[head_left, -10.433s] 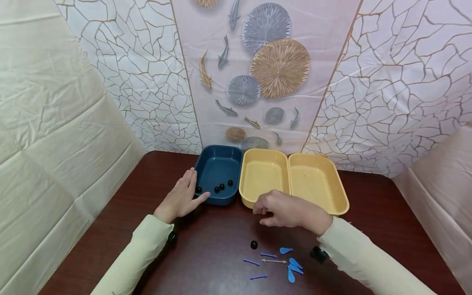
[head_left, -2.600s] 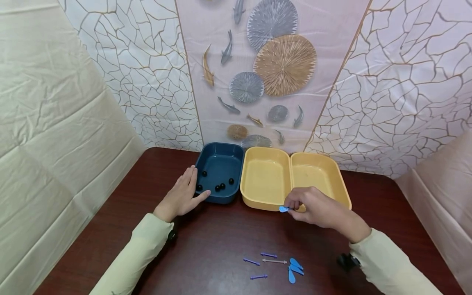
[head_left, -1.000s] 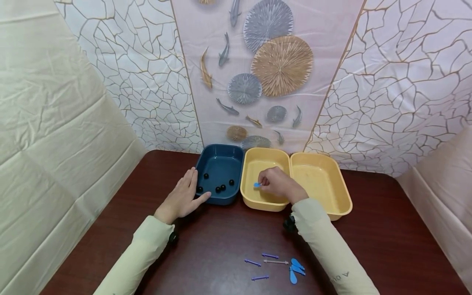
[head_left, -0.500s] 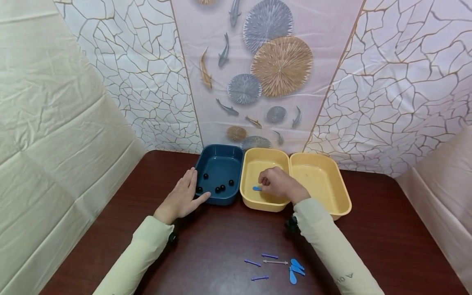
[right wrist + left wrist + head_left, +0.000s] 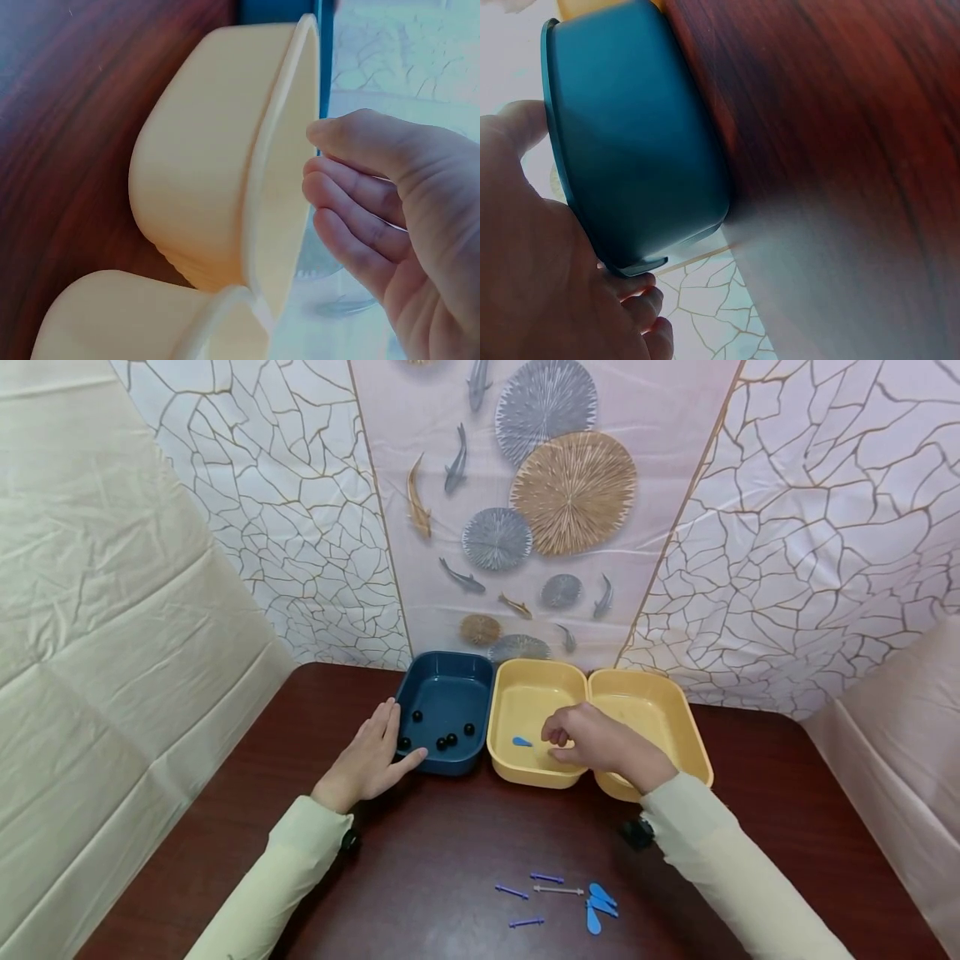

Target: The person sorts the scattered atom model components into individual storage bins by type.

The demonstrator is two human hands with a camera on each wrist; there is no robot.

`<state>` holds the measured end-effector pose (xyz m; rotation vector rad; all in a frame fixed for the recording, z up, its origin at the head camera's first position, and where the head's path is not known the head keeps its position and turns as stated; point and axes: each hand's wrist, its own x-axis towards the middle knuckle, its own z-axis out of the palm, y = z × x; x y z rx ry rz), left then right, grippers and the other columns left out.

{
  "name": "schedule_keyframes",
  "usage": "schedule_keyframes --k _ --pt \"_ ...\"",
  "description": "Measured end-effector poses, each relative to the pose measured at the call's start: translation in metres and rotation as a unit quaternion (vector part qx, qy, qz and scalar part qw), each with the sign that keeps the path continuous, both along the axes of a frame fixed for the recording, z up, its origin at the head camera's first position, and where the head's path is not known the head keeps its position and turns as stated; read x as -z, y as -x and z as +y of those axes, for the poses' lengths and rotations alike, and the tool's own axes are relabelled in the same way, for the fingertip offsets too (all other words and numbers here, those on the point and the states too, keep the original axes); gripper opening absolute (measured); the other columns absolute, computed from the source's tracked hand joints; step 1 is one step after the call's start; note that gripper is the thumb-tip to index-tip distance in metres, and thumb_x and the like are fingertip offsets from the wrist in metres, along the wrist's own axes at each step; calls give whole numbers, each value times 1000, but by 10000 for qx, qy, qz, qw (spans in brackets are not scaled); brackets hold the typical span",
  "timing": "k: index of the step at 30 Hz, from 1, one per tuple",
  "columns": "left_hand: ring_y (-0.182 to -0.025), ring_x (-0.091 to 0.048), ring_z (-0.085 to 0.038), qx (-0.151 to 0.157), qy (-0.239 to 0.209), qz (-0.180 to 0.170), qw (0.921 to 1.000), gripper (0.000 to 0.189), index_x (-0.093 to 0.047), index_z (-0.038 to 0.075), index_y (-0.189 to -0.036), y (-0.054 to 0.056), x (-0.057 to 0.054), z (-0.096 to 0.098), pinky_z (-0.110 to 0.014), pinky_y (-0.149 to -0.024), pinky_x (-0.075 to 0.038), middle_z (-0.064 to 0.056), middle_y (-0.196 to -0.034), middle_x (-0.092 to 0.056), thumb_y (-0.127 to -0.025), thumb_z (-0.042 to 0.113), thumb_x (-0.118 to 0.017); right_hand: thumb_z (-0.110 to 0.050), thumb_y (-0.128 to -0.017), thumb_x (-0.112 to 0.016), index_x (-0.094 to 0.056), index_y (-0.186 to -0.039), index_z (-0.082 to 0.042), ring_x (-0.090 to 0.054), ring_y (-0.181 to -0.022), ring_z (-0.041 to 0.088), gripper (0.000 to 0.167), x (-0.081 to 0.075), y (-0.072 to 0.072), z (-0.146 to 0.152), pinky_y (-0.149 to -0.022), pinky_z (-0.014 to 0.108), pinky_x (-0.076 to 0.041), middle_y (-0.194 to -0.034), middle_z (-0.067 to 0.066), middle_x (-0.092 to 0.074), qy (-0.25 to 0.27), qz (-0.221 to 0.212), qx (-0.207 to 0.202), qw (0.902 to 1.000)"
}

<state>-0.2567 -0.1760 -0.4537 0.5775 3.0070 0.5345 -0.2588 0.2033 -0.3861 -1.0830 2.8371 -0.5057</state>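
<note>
My left hand rests on the left rim of the dark blue bin, fingers straight and thumb over its near corner. Several black balls lie inside that bin. Over the middle yellow bin hovers my right hand, fingers loosely bent with nothing between them. A small blue teardrop-shaped piece lies on that bin's floor, left of the fingertips. In the right wrist view, the fingers are apart from one another beside the yellow bin's rim.
A second yellow bin stands against the middle one on the right. Nearer on the brown table lie several blue teardrop pieces, a few purple rods and one greyish rod. A patterned cloth wall rises behind the bins.
The black ball left the table and another appeared in the blue bin. My right hand carried a blue teardrop piece into the middle yellow bin, let it go and drew back rightward. My left hand stayed.
</note>
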Motion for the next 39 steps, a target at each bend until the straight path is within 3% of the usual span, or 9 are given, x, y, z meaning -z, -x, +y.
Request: schedule_keyframes --k 6,12,27,39 --pt "-165 -11 -43 9 18 33 10000 99 -9 -7 -166 0 0 0 -61 -132 -19 -25 -177 -8 -106 59 -50 -11 -92 -81 -79 -108 -5 -71 -89 14 16 -8 -30 5 -80 30 -63 -100 3 -77 -140 36 -78 9999" --pt "-165 -11 -44 13 34 29 10000 99 -9 -8 -166 0 0 -2 -61 -132 -19 -25 -177 -7 -106 59 -50 -10 -91 -81 -78 -101 -10 -67 -82 10 11 -5 -53 16 -73 25 -59 -93 0 -74 -1 127 -379 9992" --pt "-165 -12 -44 45 -4 89 10000 99 -9 -7 -166 1 2 -1 -61 -132 -20 -25 -177 -7 -106 59 -50 -9 -90 -82 -77 -100 -12 -63 -80 0 12 27 -102 49 -68 20 -56 -90 -4 -72 210 -257 -860 9957" --pt "-165 -12 -44 44 0 124 9999 99 -10 -8 -166 2 3 -1 -61 -132 -20 -25 -177 -9 -105 59 -51 -7 -89 -81 -75 -99 -14 -59 -80 -8 14 51 -131 63 -65 15 -54 -89 -10 -68 511 -590 -1185 9899"
